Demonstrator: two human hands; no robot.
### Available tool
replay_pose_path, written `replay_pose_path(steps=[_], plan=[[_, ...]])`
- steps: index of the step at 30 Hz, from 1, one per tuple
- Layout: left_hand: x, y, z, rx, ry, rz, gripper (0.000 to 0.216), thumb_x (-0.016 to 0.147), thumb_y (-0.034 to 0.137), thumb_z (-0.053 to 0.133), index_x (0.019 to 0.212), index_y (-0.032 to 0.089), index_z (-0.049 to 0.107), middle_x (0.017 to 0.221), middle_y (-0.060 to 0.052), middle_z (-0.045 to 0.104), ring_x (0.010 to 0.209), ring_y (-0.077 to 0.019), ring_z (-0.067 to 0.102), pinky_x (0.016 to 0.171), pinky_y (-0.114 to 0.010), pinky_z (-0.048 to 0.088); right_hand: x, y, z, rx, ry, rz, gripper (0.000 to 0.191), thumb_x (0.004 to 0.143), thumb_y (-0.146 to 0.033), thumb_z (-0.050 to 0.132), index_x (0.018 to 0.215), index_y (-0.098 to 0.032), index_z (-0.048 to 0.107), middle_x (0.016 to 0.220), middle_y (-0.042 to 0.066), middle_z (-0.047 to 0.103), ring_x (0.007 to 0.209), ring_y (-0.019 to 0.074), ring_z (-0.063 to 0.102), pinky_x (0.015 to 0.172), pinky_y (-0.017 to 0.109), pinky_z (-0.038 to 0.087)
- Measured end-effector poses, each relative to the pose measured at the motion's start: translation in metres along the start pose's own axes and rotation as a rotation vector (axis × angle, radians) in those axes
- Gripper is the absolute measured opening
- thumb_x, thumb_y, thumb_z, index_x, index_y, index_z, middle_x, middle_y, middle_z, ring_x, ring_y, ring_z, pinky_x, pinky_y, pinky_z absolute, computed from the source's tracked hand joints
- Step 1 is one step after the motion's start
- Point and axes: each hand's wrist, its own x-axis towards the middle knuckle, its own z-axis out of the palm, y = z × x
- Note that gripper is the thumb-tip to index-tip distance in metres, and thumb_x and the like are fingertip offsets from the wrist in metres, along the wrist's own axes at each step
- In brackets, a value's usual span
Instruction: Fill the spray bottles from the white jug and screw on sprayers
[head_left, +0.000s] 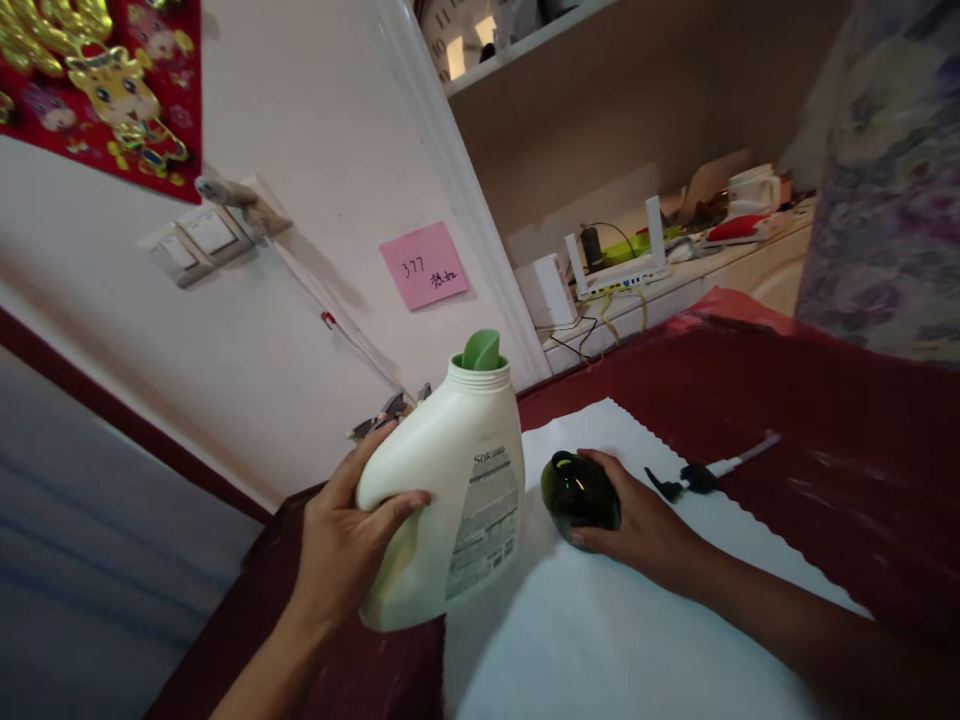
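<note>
The left hand has its grip closed round the cream jug, green spout at the jug's twelve o'clock. The right hand's grip, spread to bottle width, grasps the dark green bottle. Jug at the bottle's nine o'clock, pump at its three.
</note>
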Motion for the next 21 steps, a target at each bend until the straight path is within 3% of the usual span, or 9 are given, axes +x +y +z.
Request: replay_pose_path(steps=[3, 9, 15, 21], plan=[[-0.002, -0.009, 0.019, -0.091, 0.074, -0.003, 0.071, 0.063, 0.049, 0.087, 0.128, 0.026, 0.07, 0.134, -0.007, 0.071, 0.123, -0.0335, 0.064, 0.103, -0.044, 0.054, 0.0, 0.004, 0.002, 0.009, 0.006, -0.021, 0.085, 0.07, -0.034, 0.08, 0.143, -0.031, 0.038, 0.145, 0.012, 0.056, 0.132, 0.0366, 0.055, 0.111, 0.061, 0.042], [-0.013, -0.039, 0.045, -0.26, 0.162, -0.145, 0.079, 0.064, 0.046, 0.088, 0.136, 0.024, 0.064, 0.131, -0.007, 0.071, 0.115, -0.0303, 0.067, 0.09, -0.037, 0.059, -0.001, -0.001, 0.0, 0.022, -0.039, -0.021, 0.084, 0.072, -0.029, 0.077, 0.145, -0.03, 0.035, 0.147, 0.011, 0.055, 0.135, 0.0324, 0.054, 0.114, 0.054, 0.042], [-0.03, -0.059, 0.055, -0.329, 0.197, -0.219, 0.081, 0.067, 0.043, 0.088, 0.14, 0.027, 0.06, 0.135, -0.006, 0.068, 0.121, -0.0313, 0.065, 0.089, -0.035, 0.06, 0.0, 0.001, 0.001, -0.005, -0.037, 0.018, 0.086, 0.073, -0.031, 0.076, 0.146, -0.032, 0.033, 0.147, 0.011, 0.055, 0.135, 0.0332, 0.054, 0.113, 0.056, 0.044], [-0.037, -0.073, 0.057, -0.424, 0.199, -0.277, 0.084, 0.072, 0.048, 0.083, 0.148, 0.027, 0.052, 0.133, -0.007, 0.067, 0.103, -0.0267, 0.068, 0.077, -0.033, 0.061, -0.001, 0.004, 0.003, 0.012, -0.02, 0.059, 0.089, 0.07, -0.034, 0.078, 0.147, -0.029, 0.033, 0.146, 0.011, 0.056, 0.134, 0.0333, 0.054, 0.115, 0.054, 0.041]])
